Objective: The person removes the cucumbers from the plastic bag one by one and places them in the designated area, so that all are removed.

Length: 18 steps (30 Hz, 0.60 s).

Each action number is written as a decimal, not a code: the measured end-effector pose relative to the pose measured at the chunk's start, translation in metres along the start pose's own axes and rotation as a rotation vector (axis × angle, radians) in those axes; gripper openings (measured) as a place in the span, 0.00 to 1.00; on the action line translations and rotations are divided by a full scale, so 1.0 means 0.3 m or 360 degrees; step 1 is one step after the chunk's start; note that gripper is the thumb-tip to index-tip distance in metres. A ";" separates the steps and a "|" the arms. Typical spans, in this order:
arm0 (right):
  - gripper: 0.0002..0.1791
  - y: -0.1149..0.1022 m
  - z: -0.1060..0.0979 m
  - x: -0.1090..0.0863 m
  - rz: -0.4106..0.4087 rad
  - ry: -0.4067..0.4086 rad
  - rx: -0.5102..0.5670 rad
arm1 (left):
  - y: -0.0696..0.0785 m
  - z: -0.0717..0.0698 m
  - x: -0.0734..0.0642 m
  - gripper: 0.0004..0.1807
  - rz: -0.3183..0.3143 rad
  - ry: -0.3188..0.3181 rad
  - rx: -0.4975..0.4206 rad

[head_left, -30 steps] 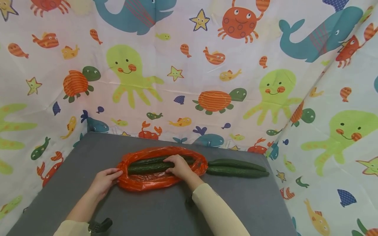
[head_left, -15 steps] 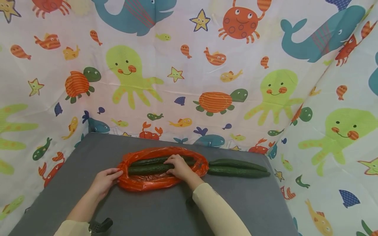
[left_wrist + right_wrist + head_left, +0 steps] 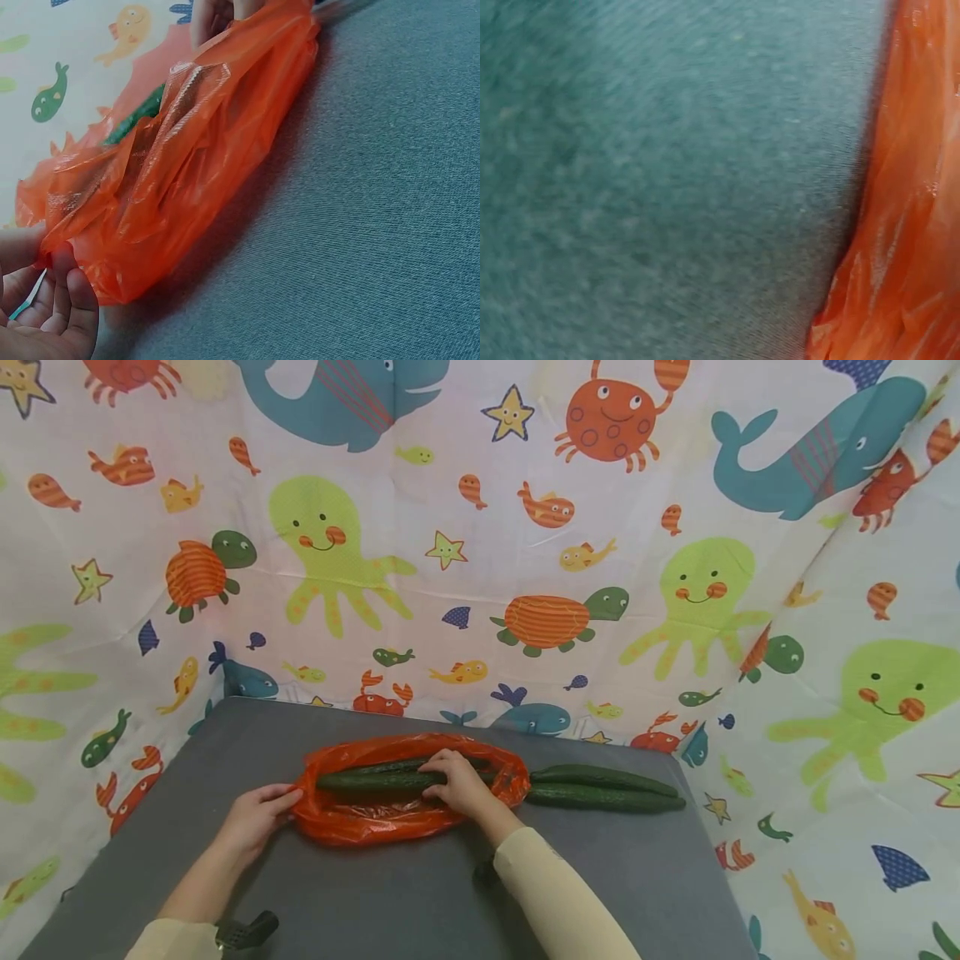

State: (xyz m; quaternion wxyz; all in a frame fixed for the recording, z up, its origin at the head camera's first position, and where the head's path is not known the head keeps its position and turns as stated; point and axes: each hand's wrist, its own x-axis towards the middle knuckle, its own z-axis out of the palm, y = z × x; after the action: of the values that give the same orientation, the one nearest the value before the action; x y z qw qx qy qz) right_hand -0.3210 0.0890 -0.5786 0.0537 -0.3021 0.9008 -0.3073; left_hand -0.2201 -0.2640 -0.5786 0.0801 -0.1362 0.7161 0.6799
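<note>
An orange plastic bag (image 3: 360, 833) lies spread on the grey table, its mouth facing up. Inside it are two long green cucumbers side by side, a front cucumber (image 3: 367, 782) and a rear cucumber (image 3: 399, 767). My left hand (image 3: 257, 817) pinches the bag's left edge between thumb and fingers, as the left wrist view also shows. Reaching into the mouth, my right hand (image 3: 461, 787) grips the front cucumber from above; that cucumber's right end is hidden by the hand and bag. The right wrist view shows only the bag's side (image 3: 911, 225) and table.
Two more cucumbers (image 3: 607, 796) lie side by side on the table just right of the bag. The grey tabletop (image 3: 375, 902) extends in front. A curtain (image 3: 465, 585) printed with sea animals stands behind the table and along both sides.
My left hand has drawn the bag's left edge slightly to the left. The front cucumber's left end has shifted a little left and up inside the bag. My right hand has barely moved.
</note>
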 end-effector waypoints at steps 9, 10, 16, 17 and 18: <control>0.20 -0.011 -0.001 -0.017 0.0015 0.0031 0.0057 | -0.009 -0.013 -0.001 0.23 -0.0028 0.0021 -0.0021; 0.20 -0.011 0.002 -0.020 0.0014 0.0032 0.0060 | -0.010 -0.015 -0.002 0.22 -0.0034 0.0032 -0.0018; 0.21 -0.007 0.007 -0.033 0.0001 0.0078 0.0089 | -0.018 -0.024 -0.005 0.22 -0.0023 0.0050 -0.0036; 0.21 -0.008 0.005 -0.034 0.0001 0.0085 0.0103 | -0.020 -0.025 -0.005 0.22 -0.0017 0.0046 -0.0037; 0.21 -0.011 0.004 -0.036 0.0001 0.0091 0.0121 | -0.022 -0.026 -0.003 0.22 -0.0012 0.0046 -0.0039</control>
State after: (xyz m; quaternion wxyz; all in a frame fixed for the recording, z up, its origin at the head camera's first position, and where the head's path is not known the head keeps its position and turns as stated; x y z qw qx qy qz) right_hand -0.3104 0.0926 -0.5787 0.0394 -0.2907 0.8897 -0.3498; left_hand -0.2167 -0.2718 -0.5841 0.0708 -0.1497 0.7082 0.6863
